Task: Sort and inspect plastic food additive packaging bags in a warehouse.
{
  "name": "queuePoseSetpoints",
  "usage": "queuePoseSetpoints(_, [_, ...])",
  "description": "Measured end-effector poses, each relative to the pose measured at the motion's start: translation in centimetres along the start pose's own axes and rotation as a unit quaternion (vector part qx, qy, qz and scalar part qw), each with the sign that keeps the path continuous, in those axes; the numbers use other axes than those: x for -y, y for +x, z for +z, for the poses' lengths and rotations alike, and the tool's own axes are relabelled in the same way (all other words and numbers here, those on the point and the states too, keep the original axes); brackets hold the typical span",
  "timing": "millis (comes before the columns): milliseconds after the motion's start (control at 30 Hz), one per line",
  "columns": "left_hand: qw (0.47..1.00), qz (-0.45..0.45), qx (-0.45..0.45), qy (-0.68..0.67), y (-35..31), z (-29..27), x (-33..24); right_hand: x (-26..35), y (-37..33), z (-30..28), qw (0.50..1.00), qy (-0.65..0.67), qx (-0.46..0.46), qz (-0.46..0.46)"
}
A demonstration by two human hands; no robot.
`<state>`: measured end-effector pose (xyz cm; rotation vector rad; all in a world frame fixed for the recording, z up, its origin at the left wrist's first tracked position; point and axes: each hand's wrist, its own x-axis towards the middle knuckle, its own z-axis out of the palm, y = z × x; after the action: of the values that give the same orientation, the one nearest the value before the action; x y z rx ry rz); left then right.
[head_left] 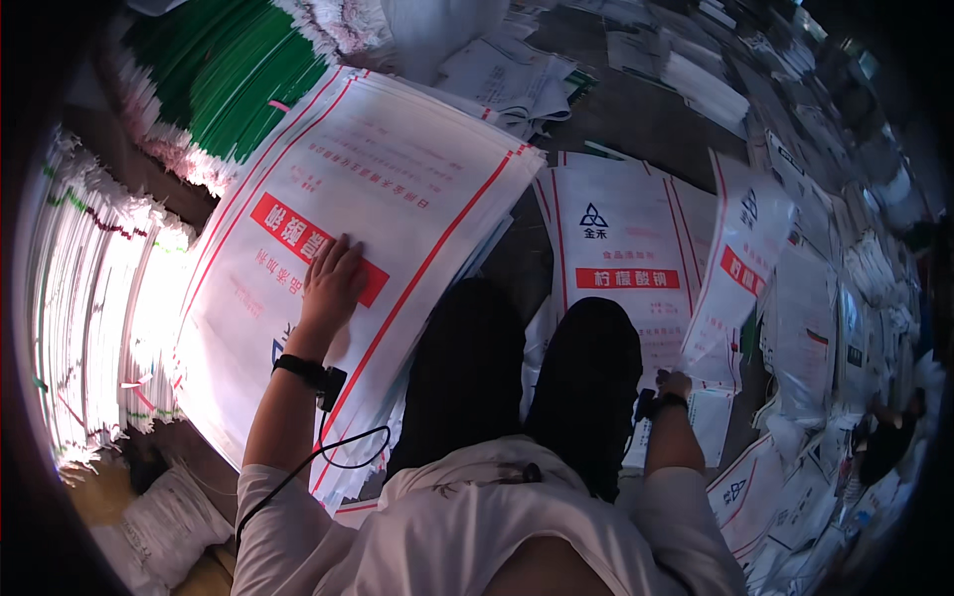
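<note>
On my left lies a thick stack of flat white woven sacks [407, 159] with red stripes and a red printed band. My left hand [335, 283] rests on the top sack, its fingers laid out over the red band. Out to the right, my right hand [674, 384] is closed on the lower edge of a single white sack [730, 248]. That sack stands up from the hand, tilted and bent. Under and beside it, more white sacks [616, 214] with the same red band lie on the floor beyond my knees. Each wrist wears a black strap.
Green bundled sacks [243, 74] are piled at the upper left. A tall stack of white folded sacks [94, 308] stands at the far left. Loose white sacks [795, 328] cover much of the right side. A black cable [323, 452] hangs along my left forearm.
</note>
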<state>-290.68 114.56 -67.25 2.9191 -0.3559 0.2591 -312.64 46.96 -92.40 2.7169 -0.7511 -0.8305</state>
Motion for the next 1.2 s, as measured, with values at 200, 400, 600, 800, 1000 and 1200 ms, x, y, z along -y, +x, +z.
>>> queuePoseSetpoints(200, [0.999, -0.002, -0.029, 0.036, -0.7, 0.9, -1.2, 4.2, 0.6, 2.3, 0.999, -0.032, 0.022, 0.028])
queuePoseSetpoints(400, [0.996, -0.007, -0.045, 0.082, -1.9, -0.1, -0.3, 9.3, -2.1, -0.4, 0.877, 0.463, -0.127, 0.026])
queuePoseSetpoints(600, [0.997, 0.017, -0.054, 0.046, -0.2, 1.0, -2.5, 4.8, -0.4, 6.6, 0.966, 0.226, -0.12, -0.038])
queuePoseSetpoints(800, [0.998, -0.014, -0.034, 0.054, -1.3, -0.3, -1.7, 5.4, -1.1, 8.5, 0.969, 0.246, 0.008, -0.013])
queuePoseSetpoints(1000, [0.999, 0.008, -0.022, 0.03, 0.3, 1.5, -2.6, 0.2, 4.7, 12.6, 0.999, -0.02, 0.02, -0.019])
queuePoseSetpoints(1200, [0.998, -0.015, -0.034, 0.041, -0.8, -0.7, -2.3, 8.7, 5.7, -17.9, 0.825, 0.444, -0.318, -0.144])
